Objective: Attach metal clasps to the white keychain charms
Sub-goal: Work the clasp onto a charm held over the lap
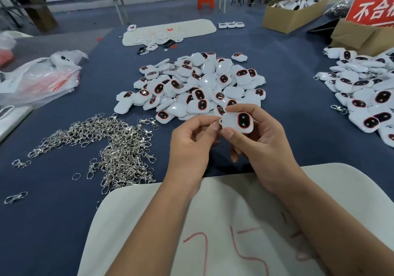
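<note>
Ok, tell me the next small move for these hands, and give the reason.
Probably the left hand should work the small metal ring it pinches through the charm's corner. The right hand already holds the white charm steady, window up, and the ring sits right at its left edge; whether it is already threaded cannot be told.

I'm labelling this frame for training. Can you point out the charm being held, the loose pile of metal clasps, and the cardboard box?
held charm (238,123), head view, its white face.
pile of metal clasps (119,145), head view, the dense middle.
cardboard box (287,18), head view, its front wall.
</note>
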